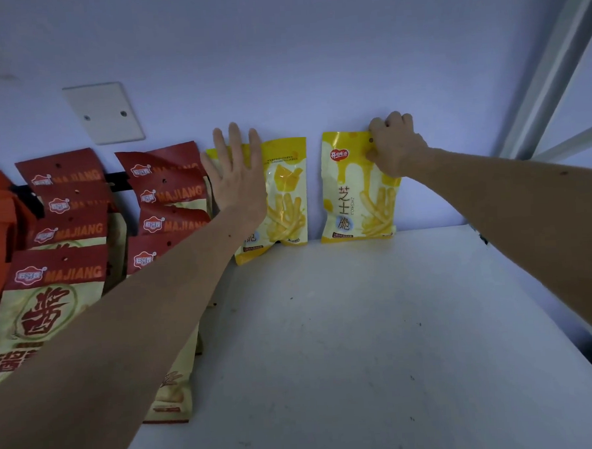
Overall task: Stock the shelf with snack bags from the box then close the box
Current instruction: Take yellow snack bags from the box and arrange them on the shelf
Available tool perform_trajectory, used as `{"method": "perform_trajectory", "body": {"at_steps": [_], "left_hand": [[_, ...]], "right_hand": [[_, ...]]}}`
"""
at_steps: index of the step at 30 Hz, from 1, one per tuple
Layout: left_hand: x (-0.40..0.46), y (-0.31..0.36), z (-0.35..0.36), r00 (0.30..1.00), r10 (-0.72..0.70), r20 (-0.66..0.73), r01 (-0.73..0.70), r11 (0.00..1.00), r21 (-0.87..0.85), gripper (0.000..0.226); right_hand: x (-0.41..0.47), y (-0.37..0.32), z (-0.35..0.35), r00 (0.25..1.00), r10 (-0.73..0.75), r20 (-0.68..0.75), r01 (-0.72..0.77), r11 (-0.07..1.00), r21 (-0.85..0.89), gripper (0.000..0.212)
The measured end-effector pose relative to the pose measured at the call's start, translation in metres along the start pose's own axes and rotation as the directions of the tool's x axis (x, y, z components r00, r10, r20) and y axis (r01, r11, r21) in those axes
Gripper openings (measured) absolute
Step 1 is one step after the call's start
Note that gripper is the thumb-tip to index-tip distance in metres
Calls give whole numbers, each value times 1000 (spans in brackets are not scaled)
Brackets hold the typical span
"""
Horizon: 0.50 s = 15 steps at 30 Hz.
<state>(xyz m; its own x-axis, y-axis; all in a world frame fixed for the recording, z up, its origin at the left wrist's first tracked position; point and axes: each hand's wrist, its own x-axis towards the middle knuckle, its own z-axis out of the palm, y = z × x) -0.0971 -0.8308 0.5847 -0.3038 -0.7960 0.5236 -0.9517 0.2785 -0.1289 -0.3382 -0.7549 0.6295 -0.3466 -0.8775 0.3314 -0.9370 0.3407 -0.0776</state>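
Note:
Two yellow snack bags stand upright against the back wall of the white shelf (361, 324). My left hand (235, 172) lies flat with straight fingers on the left yellow bag (284, 197), pressing it toward the wall. My right hand (395, 147) grips the top right corner of the right yellow bag (351, 190), with the fingers curled over its upper edge. The box is out of view.
Rows of red and cream snack bags (62, 236) fill the shelf's left part, some overlapping. A white blank plate (105, 112) is fixed to the wall above them. A white shelf post (550, 63) rises at the right. Bare shelf lies in front of the yellow bags.

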Motion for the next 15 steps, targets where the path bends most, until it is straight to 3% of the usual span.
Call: {"method": "perform_trajectory", "body": {"at_steps": [4,8,11,15], "left_hand": [[-7,7,3,988,135,-79,-127,987,102,103],[-17,20,2,954,296,-50,-286,946,153,99],[-24,28,0,945,326,30,-326,933,153,97],[-29,32,-2,946,309,94,-320,938,131,105]], "right_hand": [[-4,-1,9,996,10,-87,-19,995,-103,51],[-9,-3,13,983,17,-182,-49,983,-175,56],[-14,-2,10,974,-10,-224,-25,988,-152,59],[-18,-2,10,983,-65,-169,43,990,-132,55]]}}
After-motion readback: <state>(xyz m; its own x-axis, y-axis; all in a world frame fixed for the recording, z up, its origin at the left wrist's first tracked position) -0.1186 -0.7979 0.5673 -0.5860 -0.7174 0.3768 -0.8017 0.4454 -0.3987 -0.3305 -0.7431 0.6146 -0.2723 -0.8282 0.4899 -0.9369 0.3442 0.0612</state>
